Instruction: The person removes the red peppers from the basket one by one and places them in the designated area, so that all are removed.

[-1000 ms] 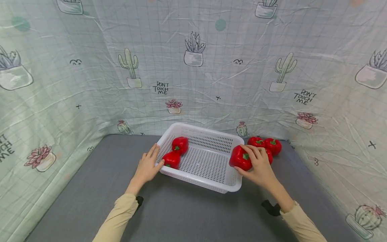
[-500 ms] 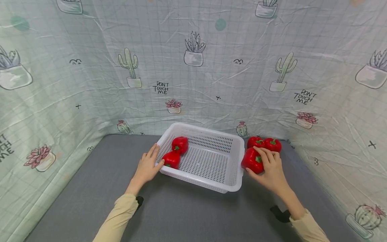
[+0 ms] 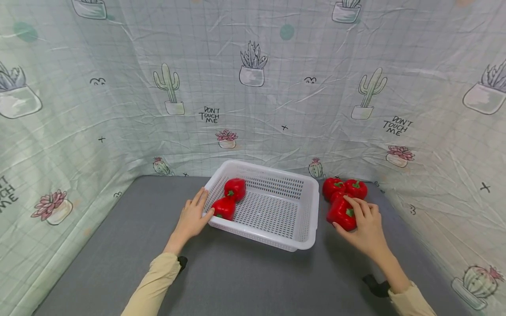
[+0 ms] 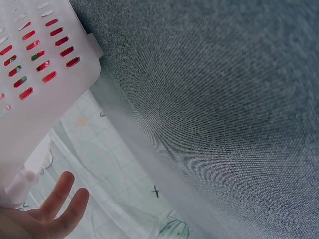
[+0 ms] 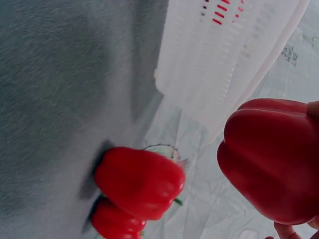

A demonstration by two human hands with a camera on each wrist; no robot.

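My left hand (image 3: 192, 218) holds the left front corner of a white perforated plastic basket (image 3: 253, 235), thumb on the front rim. Two of its fingers (image 4: 70, 214) stick out past the basket in the left wrist view. Inside the basket, at the left end, lie two red bell peppers, one (image 3: 235, 189) behind the other (image 3: 224, 207). To the right of the basket, my right hand (image 3: 365, 230) grips a red bell pepper (image 3: 341, 213) between thumb and fingers, its green stem toward the palm. Close up, that pepper (image 5: 274, 159) appears raised above the table.
Behind the held pepper, two more red bell peppers, one left (image 3: 333, 188) and one right (image 3: 356, 189), stand on the grey table (image 3: 253, 281). Another seems partly hidden between them. A cactus-print curtain (image 3: 276, 101) closes off the back and sides.
My right hand has carried the red bell pepper rightward, from over the basket's right rim to beside the other peppers outside. My left hand and the basket have stayed put.
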